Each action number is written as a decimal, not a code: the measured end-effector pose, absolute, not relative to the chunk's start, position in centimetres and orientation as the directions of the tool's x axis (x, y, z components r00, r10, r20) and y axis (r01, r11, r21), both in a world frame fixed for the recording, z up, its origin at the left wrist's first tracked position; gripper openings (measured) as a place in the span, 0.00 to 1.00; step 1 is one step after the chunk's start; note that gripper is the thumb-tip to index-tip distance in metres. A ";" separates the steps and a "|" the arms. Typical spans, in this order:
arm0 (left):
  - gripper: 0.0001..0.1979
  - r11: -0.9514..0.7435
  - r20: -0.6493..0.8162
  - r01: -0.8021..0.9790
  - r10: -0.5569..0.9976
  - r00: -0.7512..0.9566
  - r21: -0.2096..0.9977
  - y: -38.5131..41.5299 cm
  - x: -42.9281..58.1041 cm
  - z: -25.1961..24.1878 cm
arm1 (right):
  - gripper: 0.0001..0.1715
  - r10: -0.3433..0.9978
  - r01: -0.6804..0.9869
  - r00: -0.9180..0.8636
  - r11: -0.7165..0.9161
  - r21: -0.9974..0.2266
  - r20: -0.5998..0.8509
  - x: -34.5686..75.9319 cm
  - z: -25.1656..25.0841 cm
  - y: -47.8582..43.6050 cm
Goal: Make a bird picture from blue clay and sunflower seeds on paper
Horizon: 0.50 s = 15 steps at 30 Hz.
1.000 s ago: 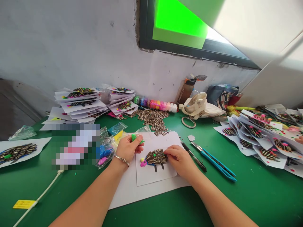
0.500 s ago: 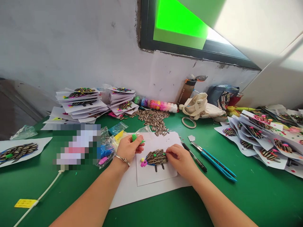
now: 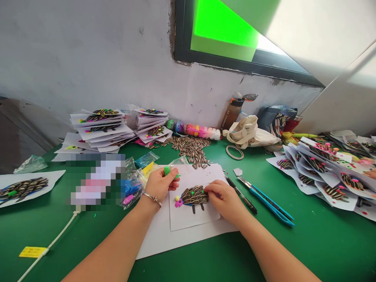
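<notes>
My left hand [image 3: 161, 185] is closed around a lump of green modelling clay [image 3: 167, 171], part of which sticks out above the thumb. On a white sheet [image 3: 188, 221] lies a hedgehog picture made of sunflower seeds [image 3: 194, 196], with a pink clay face [image 3: 178, 202] and a yellow clay ball [image 3: 177, 198]. My right hand [image 3: 221, 197] has its fingertips pinched together at the hedgehog's right end. A speck of green [image 3: 203, 192] shows right by those fingertips; what is between them is hidden. Another green dot [image 3: 192, 192] sits among the seeds.
Loose sunflower seeds [image 3: 192, 150] are heaped behind the sheet. A pen [image 3: 242, 196] and a blue utility knife [image 3: 267, 201] lie to the right. Stacked pictures [image 3: 102, 127] stand back left, more [image 3: 320, 172] at right. Another person's hand [image 3: 372, 174] shows at the right edge.
My right fingertips have shifted slightly left over the seeds. My left hand stays put with the green clay. Another person's hand has come in at the right edge.
</notes>
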<state>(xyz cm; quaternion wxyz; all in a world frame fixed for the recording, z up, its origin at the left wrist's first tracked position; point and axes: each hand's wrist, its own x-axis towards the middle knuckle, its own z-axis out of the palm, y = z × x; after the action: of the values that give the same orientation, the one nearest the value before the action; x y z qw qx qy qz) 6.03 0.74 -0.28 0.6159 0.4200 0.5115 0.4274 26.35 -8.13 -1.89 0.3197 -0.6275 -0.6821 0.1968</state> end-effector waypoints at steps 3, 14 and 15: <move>0.22 0.282 -0.270 -0.096 0.956 0.115 0.955 0.7 6.0 -0.3 | 0.16 0.982 0.726 -0.019 0.143 -0.673 0.188 26.4 -1.9 -8.1; 0.23 0.280 -0.268 -0.095 0.956 0.118 0.955 0.8 6.0 -0.3 | 0.16 0.983 0.678 0.014 0.126 -0.724 0.184 26.5 -1.7 -8.1; 0.23 0.280 -0.268 -0.096 0.956 0.118 0.955 0.8 6.0 -0.4 | 0.16 0.983 0.676 0.010 0.127 -0.726 0.181 26.5 -1.7 -8.1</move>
<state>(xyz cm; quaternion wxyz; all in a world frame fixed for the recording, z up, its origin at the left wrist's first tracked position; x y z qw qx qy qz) 5.99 0.80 -0.37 0.6170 0.4224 0.5091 0.4263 26.47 -8.08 -1.73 0.3441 -0.6218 -0.6671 0.2233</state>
